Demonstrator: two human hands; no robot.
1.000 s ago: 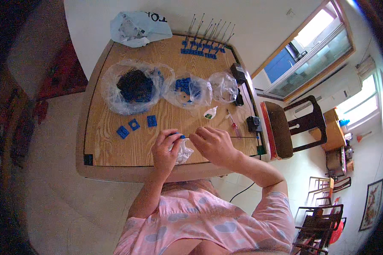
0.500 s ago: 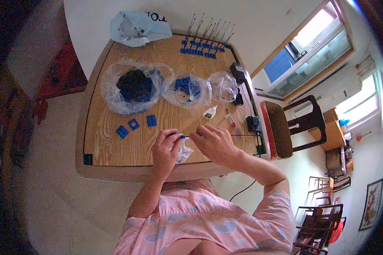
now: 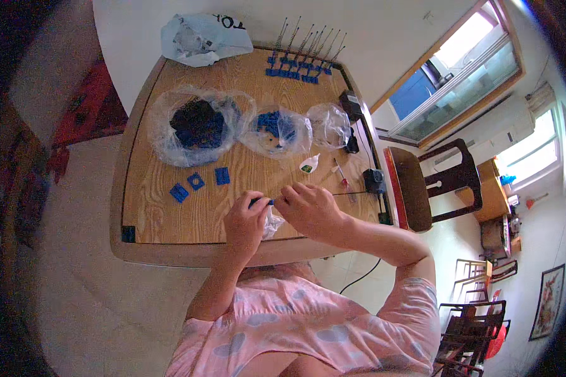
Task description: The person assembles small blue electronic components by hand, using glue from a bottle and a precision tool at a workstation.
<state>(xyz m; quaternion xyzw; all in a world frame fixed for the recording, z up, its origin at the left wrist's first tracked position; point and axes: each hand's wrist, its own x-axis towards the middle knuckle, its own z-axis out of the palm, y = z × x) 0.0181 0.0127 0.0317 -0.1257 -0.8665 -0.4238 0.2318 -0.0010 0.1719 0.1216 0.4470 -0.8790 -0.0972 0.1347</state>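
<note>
My left hand point(image 3: 244, 217) is closed around a small blue plastic piece point(image 3: 262, 202) near the table's front edge. Right beside it, my right hand point(image 3: 308, 210) is pinched at that piece's end, its fingertips almost against the left ones. A thin dark rod point(image 3: 349, 193) runs out to the right from behind the right hand; its held end is hidden by the fingers. Under the hands lies a crumpled white plastic bag point(image 3: 271, 225). Three loose blue blocks, among them one with a round hole point(image 3: 196, 181), rest to the left.
Clear bags hold dark and blue parts point(image 3: 198, 125), blue pieces point(image 3: 275, 129), and contents I cannot make out point(image 3: 329, 125). Rods with springs on blue bases point(image 3: 292, 69) stand at the back. A small white bottle point(image 3: 309, 164), screwdriver point(image 3: 342, 176) and black adapter point(image 3: 374, 181) lie right.
My right hand has shifted slightly left, closer to the left hand. The far end of the rod has moved left and up. My left fingers have closed further over the blue piece.
</note>
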